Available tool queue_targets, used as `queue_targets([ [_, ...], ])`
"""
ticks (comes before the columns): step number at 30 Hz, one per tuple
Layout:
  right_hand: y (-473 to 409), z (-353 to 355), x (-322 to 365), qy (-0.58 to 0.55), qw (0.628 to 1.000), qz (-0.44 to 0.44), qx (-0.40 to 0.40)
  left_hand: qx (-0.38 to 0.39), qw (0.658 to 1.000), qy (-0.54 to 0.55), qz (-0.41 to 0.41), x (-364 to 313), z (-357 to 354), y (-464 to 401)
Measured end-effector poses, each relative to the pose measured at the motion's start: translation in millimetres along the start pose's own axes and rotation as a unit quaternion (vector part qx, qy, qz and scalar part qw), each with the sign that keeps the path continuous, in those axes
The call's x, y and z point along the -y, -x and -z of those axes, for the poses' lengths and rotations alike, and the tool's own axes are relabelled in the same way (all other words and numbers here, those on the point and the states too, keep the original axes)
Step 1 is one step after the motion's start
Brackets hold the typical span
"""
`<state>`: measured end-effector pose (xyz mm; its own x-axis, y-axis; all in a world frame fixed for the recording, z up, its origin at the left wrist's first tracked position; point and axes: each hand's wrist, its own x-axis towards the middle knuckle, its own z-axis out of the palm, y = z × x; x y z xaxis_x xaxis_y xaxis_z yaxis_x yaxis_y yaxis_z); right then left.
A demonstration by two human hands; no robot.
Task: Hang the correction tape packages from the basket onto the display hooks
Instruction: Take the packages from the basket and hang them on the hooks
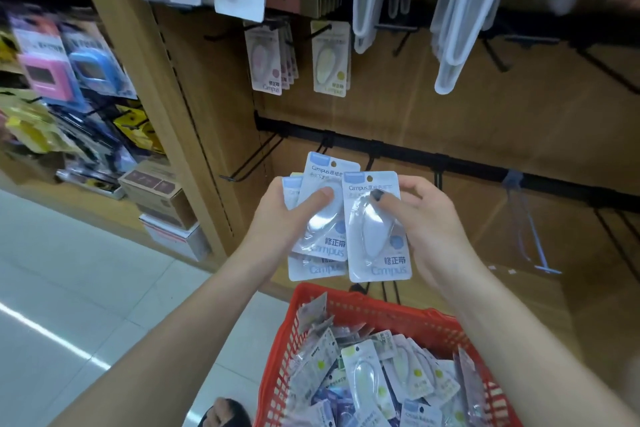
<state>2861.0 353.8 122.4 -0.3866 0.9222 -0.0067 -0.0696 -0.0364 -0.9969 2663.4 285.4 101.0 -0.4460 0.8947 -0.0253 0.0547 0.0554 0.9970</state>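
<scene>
Head view: pink (pixel 266 61) and yellow packages (pixel 330 61) hang on wall hooks above bare black hooks (pixel 252 163). The left hand (pixel 277 218) grips a fanned stack of blue packages (pixel 320 218); the right hand (pixel 426 229) pinches one blue package (pixel 375 232) beside it. Below, the red basket (pixel 412 317) holds many jumbled packages (pixel 367 378).

1. Even, bright indoor light; shadows are soft.
2. A white glare streak crosses the pale glossy tiled floor (pixel 62 288).
3. Wide-angle bending and blur smear the frame edges, especially the upper left.
</scene>
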Motion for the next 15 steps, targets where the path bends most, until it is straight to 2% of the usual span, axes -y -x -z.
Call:
queue_targets([
  [6, -5, -15, 3, 0.044, 0.998, 0.024, 0.028, 0.000, 1.000, 0.000, -0.025, -3, -5, -3],
  [11, -7, -18, 19, 0.024, 0.997, -0.058, 0.035, -0.003, 0.997, -0.023, -0.074, -11, -11, -7],
  [15, -9, -12, 44, -0.009, 0.991, -0.069, 0.117, -0.021, 0.998, -0.017, -0.058, -10, -18, -18],
])
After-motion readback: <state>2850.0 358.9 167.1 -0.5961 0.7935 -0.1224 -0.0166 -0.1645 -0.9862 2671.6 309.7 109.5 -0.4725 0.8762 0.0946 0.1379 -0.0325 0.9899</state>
